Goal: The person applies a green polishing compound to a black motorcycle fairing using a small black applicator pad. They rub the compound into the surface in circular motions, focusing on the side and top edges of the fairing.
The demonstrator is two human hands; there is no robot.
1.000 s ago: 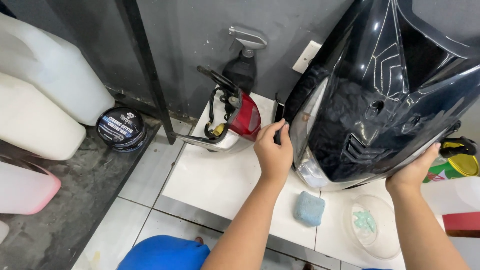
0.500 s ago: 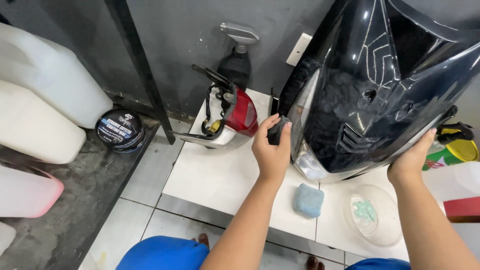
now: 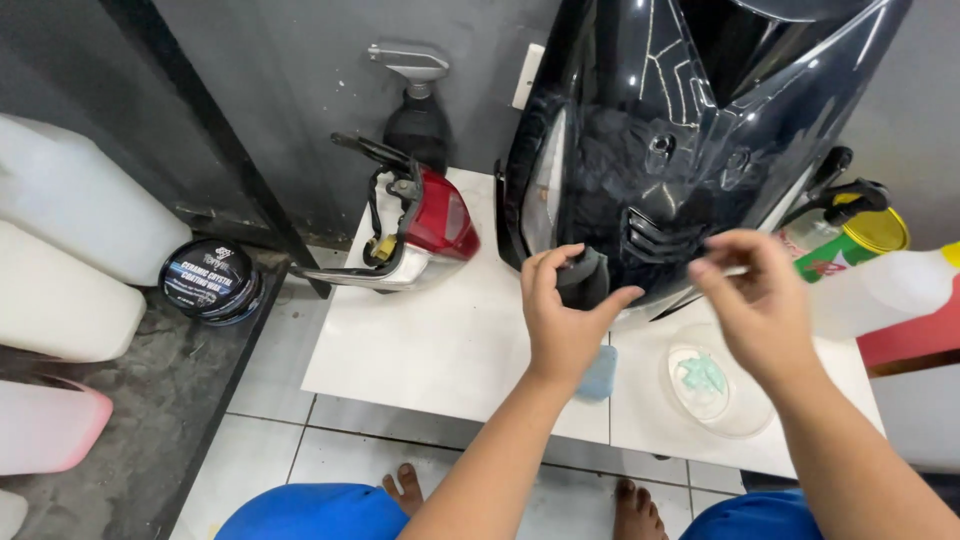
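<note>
A glossy black motorcycle fairing (image 3: 690,130) stands upright on a white tile slab (image 3: 430,340), leaning toward the grey wall. My left hand (image 3: 565,320) is shut on a small dark applicator pad (image 3: 583,278) held just in front of the fairing's lower edge. My right hand (image 3: 750,300) hovers beside it with fingers spread and holds nothing. A blue sponge (image 3: 600,375) lies on the slab under my left hand. A shallow clear lid (image 3: 715,390) with a green smear sits below my right hand.
A red tail-light unit (image 3: 420,225) with wires lies at the slab's left, a black spray bottle (image 3: 415,110) behind it. A round black tin (image 3: 210,280) and white jugs (image 3: 70,210) sit on the left. A yellow-lidded can (image 3: 850,240) and white bottle (image 3: 880,285) stand right.
My right hand has let go of the fairing's lower right edge and moved left toward the pad. My left hand has shifted from the fairing's left edge to its lower middle.
</note>
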